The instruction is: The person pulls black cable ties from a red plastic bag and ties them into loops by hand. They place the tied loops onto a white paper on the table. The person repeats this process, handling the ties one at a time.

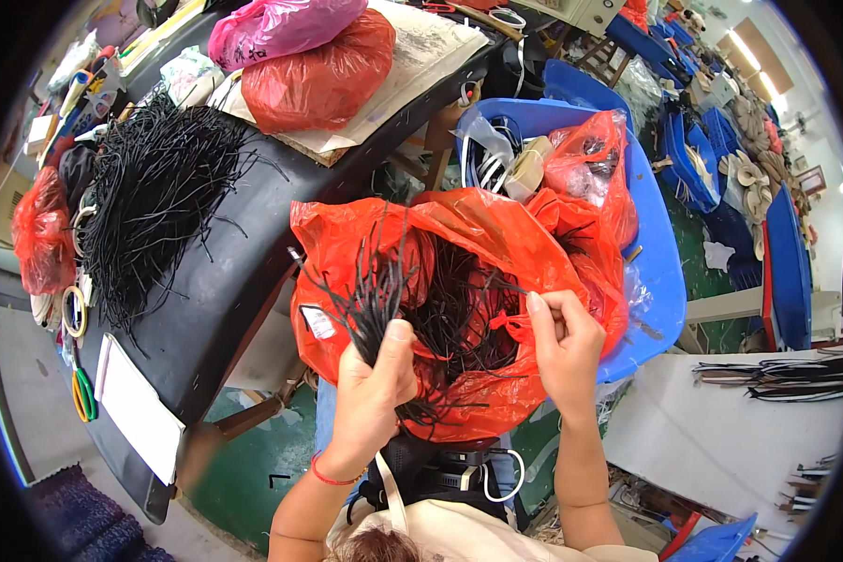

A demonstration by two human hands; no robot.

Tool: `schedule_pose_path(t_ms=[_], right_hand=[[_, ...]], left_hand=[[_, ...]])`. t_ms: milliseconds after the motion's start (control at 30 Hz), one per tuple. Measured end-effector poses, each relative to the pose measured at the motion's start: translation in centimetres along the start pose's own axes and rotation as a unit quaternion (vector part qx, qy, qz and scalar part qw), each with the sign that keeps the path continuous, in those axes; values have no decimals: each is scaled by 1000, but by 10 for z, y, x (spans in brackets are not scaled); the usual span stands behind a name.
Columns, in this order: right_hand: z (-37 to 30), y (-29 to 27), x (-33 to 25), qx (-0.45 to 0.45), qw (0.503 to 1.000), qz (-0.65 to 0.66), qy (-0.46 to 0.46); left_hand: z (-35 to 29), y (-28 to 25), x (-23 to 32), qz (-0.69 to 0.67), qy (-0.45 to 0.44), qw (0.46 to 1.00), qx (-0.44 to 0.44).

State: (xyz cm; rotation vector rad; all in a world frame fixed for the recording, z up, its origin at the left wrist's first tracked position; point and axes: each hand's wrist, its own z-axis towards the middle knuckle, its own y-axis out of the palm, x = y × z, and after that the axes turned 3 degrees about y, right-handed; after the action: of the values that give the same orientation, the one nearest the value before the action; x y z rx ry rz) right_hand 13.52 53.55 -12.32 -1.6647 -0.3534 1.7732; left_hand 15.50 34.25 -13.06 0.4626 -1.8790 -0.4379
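My left hand [377,382] is closed around a bunch of thin black cords [377,298], whose loose ends fan out above the thumb. Over the right side of an open red plastic bag [478,223], my right hand [568,339] pinches the end of what looks like a single black cord [498,283]. More black cords [454,323] lie tangled inside the bag, below and between my hands. The bag rests in front of me against a blue plastic bin [660,309].
A black-covered table [225,309] at the left carries a big heap of black cords [159,197], a white notepad [139,407], green-handled scissors [84,393] and stuffed red and pink bags [323,80]. Black strips [777,377] lie on a white surface [684,421] at the right.
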Motion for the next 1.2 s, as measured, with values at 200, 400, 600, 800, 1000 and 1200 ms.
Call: schedule_pose_path(t_ms=[200,400,600,800,1000,1200], right_hand=[[-40,17,-39,-66,962,-35,-264],[-43,28,-15,-208,942,3,-265],[20,65,78,-145,974,-166,-58],[46,101,90,-61,982,-82,-158],[48,116,109,-133,951,-254,-115],[52,89,107,-176,957,-184,-141]], left_hand=[[-1,11,-5,-26,-90,995,-14],[-8,-7,2,52,59,994,74],[-6,-5,8,8,152,985,84],[-8,-11,10,-21,92,994,56],[-8,-8,8,-10,76,996,50],[-8,-6,7,-21,77,996,46]])
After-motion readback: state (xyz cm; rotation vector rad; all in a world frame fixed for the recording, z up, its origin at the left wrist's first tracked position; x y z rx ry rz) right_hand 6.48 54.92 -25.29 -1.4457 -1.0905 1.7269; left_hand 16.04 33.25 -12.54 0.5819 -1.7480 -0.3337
